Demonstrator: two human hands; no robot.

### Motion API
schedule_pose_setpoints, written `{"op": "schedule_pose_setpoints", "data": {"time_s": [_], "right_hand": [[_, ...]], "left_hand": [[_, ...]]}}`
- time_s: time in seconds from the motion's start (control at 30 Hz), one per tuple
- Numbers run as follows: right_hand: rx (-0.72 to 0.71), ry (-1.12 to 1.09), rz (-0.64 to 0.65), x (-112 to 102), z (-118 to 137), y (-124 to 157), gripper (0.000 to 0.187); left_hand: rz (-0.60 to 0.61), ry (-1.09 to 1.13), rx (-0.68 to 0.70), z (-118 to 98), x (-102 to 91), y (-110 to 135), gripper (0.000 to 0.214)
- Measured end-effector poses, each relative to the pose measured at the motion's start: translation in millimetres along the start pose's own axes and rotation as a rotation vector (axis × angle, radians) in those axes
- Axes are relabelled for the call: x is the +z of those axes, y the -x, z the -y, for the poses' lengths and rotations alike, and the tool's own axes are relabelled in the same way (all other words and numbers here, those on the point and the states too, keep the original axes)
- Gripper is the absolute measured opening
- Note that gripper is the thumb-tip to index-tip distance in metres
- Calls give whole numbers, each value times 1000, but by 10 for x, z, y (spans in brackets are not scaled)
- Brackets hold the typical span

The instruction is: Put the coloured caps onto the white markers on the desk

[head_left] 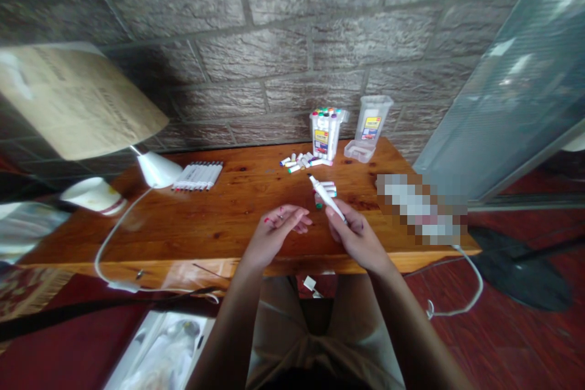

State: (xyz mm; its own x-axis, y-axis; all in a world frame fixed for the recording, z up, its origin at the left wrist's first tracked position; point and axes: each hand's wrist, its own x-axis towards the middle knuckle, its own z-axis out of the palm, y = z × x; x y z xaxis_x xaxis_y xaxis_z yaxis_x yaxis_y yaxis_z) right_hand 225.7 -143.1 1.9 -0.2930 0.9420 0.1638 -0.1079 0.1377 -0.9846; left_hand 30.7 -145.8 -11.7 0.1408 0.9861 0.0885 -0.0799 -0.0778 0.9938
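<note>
My right hand (pixel 354 233) is closed around a white marker (pixel 326 196), which slants up and left with its dark end pointing away from me. To the left, my left hand (pixel 282 225) hovers over the table's near part, its fingers loosely curled and apart with nothing visible in them. Red stains show on its fingers. Just beyond the held marker lie several short white pieces with coloured ends (pixel 319 200). Farther back is a loose pile of similar pieces (pixel 299 162), beside a clear box (pixel 323 134) packed with upright markers with coloured ends.
An open clear box (pixel 372 125) stands at the back right. A row of white markers (pixel 198 176) lies at left, beside a lamp (pixel 158 167) and a paper cup (pixel 94 195). A blurred-out object (pixel 418 207) rests at the right edge of the wooden table (pixel 183 237).
</note>
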Motion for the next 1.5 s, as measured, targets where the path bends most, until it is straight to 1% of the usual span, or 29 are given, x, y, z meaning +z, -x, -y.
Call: {"op": "schedule_pose_setpoints", "data": {"time_s": [0.1, 0.2, 0.33, 0.47, 0.63, 0.8, 0.93, 1.1, 1.3, 1.5], "right_hand": [[5, -19, 23, -11, -11, 12, 45], [13, 9, 45, -22, -28, 16, 40], [-29, 89, 79, -21, -23, 4, 40], [-65, 148, 132, -8, -5, -4, 38], [-65, 160, 123, -8, 20, 7, 39], [-72, 144, 167, -10, 64, 14, 39], [-97, 126, 162, 3, 77, 12, 38], [-62, 184, 162, 1, 81, 11, 44], [-53, 165, 131, -2, 63, 16, 46], [-77, 192, 143, 2, 82, 20, 47]], "left_hand": [[-2, -1, -5, -1, 2, 0, 32], [0, -2, -7, -9, 9, 1, 33], [10, 10, -5, -9, 7, -1, 32], [35, 26, 29, -4, 4, -4, 31], [45, 34, 32, 1, 8, -8, 30], [49, 50, 37, 19, 1, -16, 30], [37, 47, 26, 20, 1, -15, 32], [38, 47, 26, 13, 0, -13, 32], [44, 38, 27, 13, 2, -8, 30], [43, 36, 32, 29, -4, -10, 32]]}}
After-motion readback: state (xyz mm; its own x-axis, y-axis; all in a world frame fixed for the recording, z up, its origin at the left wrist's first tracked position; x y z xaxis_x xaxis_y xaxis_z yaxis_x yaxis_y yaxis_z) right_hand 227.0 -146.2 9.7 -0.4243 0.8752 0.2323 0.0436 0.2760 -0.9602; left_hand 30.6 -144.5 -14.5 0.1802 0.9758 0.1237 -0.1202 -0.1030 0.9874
